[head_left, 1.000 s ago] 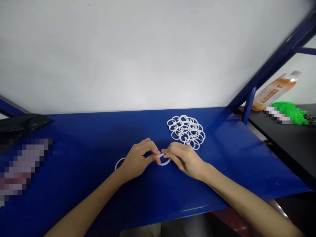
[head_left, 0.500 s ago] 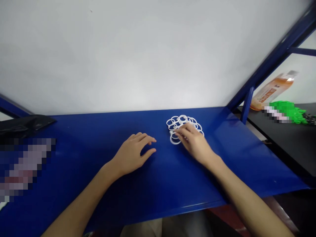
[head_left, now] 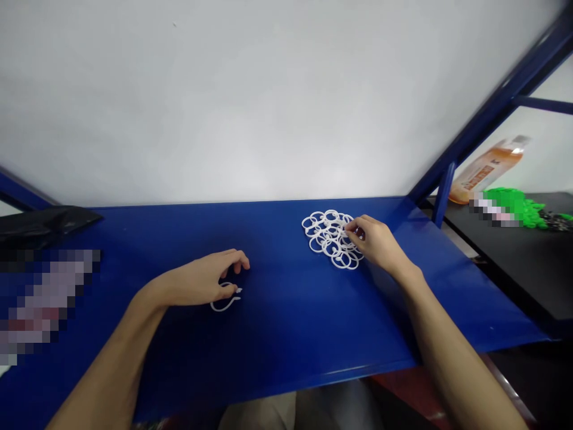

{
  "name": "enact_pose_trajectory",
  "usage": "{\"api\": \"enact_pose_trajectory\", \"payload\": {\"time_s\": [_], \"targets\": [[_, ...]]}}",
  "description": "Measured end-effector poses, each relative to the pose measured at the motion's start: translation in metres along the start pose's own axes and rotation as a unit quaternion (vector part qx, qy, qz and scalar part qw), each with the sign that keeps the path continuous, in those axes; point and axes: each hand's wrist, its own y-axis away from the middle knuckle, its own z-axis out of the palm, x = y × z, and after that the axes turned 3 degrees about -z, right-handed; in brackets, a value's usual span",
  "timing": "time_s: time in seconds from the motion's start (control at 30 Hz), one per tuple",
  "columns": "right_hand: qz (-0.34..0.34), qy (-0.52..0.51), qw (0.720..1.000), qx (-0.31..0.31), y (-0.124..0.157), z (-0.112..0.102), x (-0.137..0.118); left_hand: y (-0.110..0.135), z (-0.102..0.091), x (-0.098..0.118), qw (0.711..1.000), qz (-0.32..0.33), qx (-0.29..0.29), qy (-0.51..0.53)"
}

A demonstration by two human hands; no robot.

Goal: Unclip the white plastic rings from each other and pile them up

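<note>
A heap of several white plastic rings (head_left: 329, 239) lies on the blue table (head_left: 286, 316), right of the middle. My right hand (head_left: 376, 243) rests on the heap's right edge, its fingertips pinched together on one of the rings. My left hand (head_left: 203, 279) sits at the centre left, fingers curled over a single white open ring (head_left: 225, 303) that lies flat on the table; thumb and fingertips touch or grip its upper part.
A white wall stands right behind the table. A black bag (head_left: 42, 224) lies at the far left. A blue frame post (head_left: 487, 116) rises at the right, with an orange bottle (head_left: 486, 170) and green items (head_left: 514, 206) on a black surface beyond it.
Both hands held one ring together a second ago. Since then my right hand went to the heap and now pinches at its right edge; my left hand drew back left onto the single ring.
</note>
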Motion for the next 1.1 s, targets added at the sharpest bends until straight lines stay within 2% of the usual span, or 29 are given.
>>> {"api": "enact_pose_trajectory", "payload": {"time_s": [0.2, 0.37, 0.5, 0.57, 0.63, 0.73, 0.83, 0.97, 1.1], "targets": [[-0.001, 0.002, 1.000, 0.002, -0.001, 0.001, 0.002, -0.009, 0.006, 0.003, 1.000, 0.020, 0.005, 0.006], [-0.008, 0.020, 0.999, 0.043, -0.002, -0.004, -0.004, -0.019, 0.018, 0.011, 0.997, 0.048, 0.043, 0.033], [-0.021, 0.013, 0.995, 0.097, -0.002, -0.006, -0.023, -0.024, 0.032, 0.024, 0.993, 0.037, 0.081, 0.078], [-0.041, -0.008, 0.994, 0.101, 0.001, -0.002, -0.039, -0.027, 0.039, 0.034, 0.988, 0.043, 0.114, 0.098], [-0.074, -0.052, 0.994, 0.066, 0.006, 0.006, -0.057, -0.029, 0.047, 0.044, 0.980, 0.056, 0.153, 0.113], [-0.126, -0.125, 0.984, -0.020, 0.015, 0.023, -0.079, -0.031, 0.055, 0.056, 0.968, 0.077, 0.197, 0.133], [-0.129, -0.176, 0.973, -0.073, 0.022, 0.037, -0.091, -0.031, 0.060, 0.060, 0.957, 0.087, 0.219, 0.168], [-0.118, -0.207, 0.968, -0.078, 0.024, 0.043, -0.093, -0.031, 0.061, 0.059, 0.949, 0.100, 0.196, 0.224], [-0.173, -0.199, 0.962, -0.069, 0.024, 0.041, -0.094, -0.032, 0.061, 0.059, 0.945, 0.100, 0.185, 0.251]]}}
